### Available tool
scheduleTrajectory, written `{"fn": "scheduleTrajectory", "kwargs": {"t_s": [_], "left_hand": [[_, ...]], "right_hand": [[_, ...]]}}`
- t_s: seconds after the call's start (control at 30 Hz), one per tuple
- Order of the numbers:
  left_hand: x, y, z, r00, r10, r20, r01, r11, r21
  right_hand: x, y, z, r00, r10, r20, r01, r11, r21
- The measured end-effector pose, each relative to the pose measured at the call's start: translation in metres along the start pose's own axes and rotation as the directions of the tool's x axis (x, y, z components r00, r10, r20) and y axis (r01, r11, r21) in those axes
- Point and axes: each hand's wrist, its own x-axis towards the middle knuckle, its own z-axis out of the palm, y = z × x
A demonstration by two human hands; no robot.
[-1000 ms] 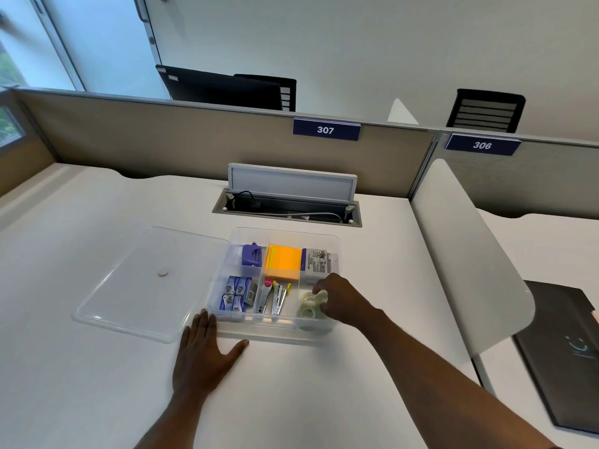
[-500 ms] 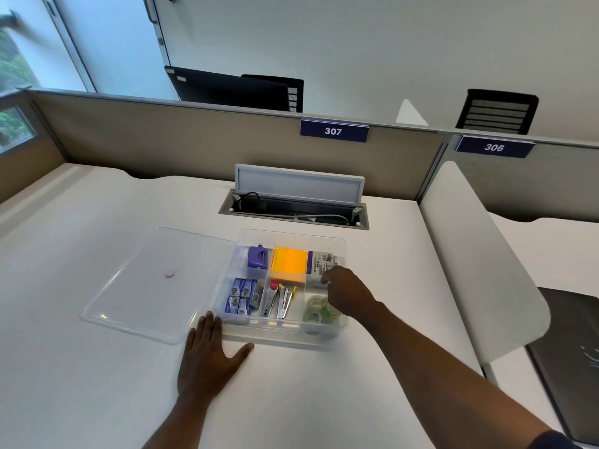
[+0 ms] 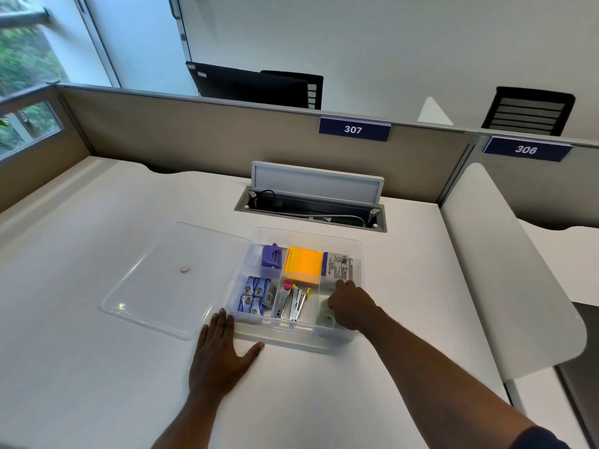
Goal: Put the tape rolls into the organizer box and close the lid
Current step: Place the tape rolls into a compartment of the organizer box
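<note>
The clear organizer box [image 3: 308, 234] stands open on the white desk. Several clear tape rolls [image 3: 325, 314] lie in its front right compartment. My right hand [image 3: 351, 306] is down in that compartment, fingers curled over the rolls and hiding most of them; whether it grips one is hidden. My left hand [image 3: 220, 354] lies flat on the desk, fingers spread, fingertips touching the box's front left corner. The clear lid [image 3: 162, 273] lies flat on the desk, against the box's left side.
Other compartments hold orange sticky notes [image 3: 304, 265], a purple item [image 3: 271, 256], blue staple boxes [image 3: 254, 294] and staplers [image 3: 293, 301]. Behind the box is an open cable hatch [image 3: 316, 186]. A white divider panel [image 3: 505, 270] stands to the right.
My right hand lifted off the tape rolls and toward the back of the box, then came down over them again. The left hand stayed flat on the desk.
</note>
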Motion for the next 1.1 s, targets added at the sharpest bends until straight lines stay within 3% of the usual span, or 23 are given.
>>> {"fn": "scheduleTrajectory", "kwargs": {"t_s": [0.4,0.53,0.63,0.77,1.1], "left_hand": [[0.0,-0.001,0.0,1.0,-0.001,-0.005,0.001,1.0,0.002],[0.0,-0.001,0.0,1.0,0.0,-0.009,0.0,1.0,0.002],[0.0,0.0,0.0,1.0,0.002,-0.015,-0.002,1.0,-0.006],[0.0,0.0,0.0,1.0,0.001,-0.009,-0.001,1.0,-0.003],[0.0,0.001,-0.002,1.0,-0.001,0.001,0.001,1.0,-0.005]], "right_hand": [[0.001,-0.005,-0.006,0.997,0.067,0.032,-0.071,0.991,0.116],[0.001,-0.004,-0.011,0.987,0.151,-0.053,-0.135,0.965,0.227],[0.0,-0.003,-0.017,0.977,0.193,-0.089,-0.175,0.968,0.178],[-0.005,-0.003,-0.025,0.967,0.253,-0.032,-0.247,0.96,0.135],[-0.011,-0.004,-0.023,0.973,0.229,0.0,-0.228,0.97,0.082]]}}
